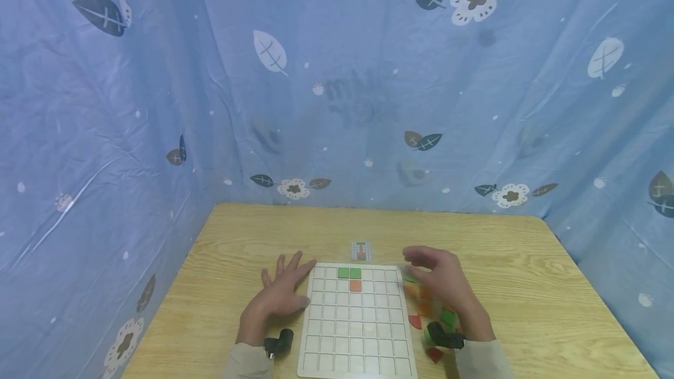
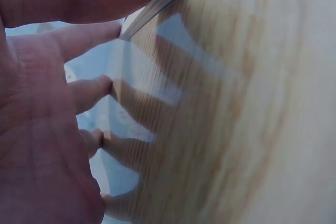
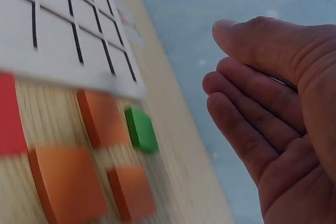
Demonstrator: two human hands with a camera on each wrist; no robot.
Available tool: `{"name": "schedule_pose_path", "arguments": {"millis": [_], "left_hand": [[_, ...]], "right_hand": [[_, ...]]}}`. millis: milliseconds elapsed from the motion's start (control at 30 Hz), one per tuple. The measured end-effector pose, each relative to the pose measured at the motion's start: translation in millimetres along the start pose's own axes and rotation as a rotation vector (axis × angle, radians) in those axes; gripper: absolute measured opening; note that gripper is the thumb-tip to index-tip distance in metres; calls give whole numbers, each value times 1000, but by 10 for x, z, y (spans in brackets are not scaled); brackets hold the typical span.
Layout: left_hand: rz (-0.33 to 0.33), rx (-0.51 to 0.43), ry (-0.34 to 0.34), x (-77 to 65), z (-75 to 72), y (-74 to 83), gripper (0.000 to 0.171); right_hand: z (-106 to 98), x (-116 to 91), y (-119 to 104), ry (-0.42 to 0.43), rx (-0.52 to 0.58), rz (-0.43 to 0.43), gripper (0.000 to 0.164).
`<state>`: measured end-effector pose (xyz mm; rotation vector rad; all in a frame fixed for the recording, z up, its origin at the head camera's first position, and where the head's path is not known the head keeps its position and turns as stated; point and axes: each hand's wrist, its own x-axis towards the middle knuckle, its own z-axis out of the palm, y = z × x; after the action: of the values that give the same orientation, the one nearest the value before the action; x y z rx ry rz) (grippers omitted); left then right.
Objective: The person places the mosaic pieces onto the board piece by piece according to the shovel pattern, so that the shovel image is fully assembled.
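A white grid board (image 1: 342, 329) lies on the wooden table, with two green squares (image 1: 350, 273) side by side in its far row and an orange square (image 1: 356, 286) below the right one. My left hand (image 1: 281, 294) rests at the board's left edge, fingers spread; thumb and index finger touch the rim (image 2: 165, 3) in the left wrist view. Beside the board's far right corner, my right hand (image 1: 442, 276) hovers with loosely bent fingers and nothing held. Orange blocks (image 3: 68, 182) and a green block (image 3: 142, 129) lie near it in the right wrist view.
A small card (image 1: 361, 251) with a coloured grid pattern lies just beyond the board. Red pieces (image 1: 415, 321) and green pieces (image 1: 449, 317) are scattered along the board's right side, partly hidden by the right arm. A blue patterned curtain (image 1: 363, 104) surrounds the table.
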<state>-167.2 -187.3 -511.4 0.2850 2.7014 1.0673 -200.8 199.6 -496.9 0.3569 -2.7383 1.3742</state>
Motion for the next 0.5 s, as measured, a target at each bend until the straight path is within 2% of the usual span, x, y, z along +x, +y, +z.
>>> {"name": "schedule_pose_path", "arguments": {"millis": [233, 500], "left_hand": [[1, 10, 9, 18, 11, -20, 91], [-2, 17, 14, 27, 27, -27, 91]], "right_hand": [[-181, -105, 133, 24, 4, 0, 39], [-294, -186, 185, 38, -6, 31, 40]]}}
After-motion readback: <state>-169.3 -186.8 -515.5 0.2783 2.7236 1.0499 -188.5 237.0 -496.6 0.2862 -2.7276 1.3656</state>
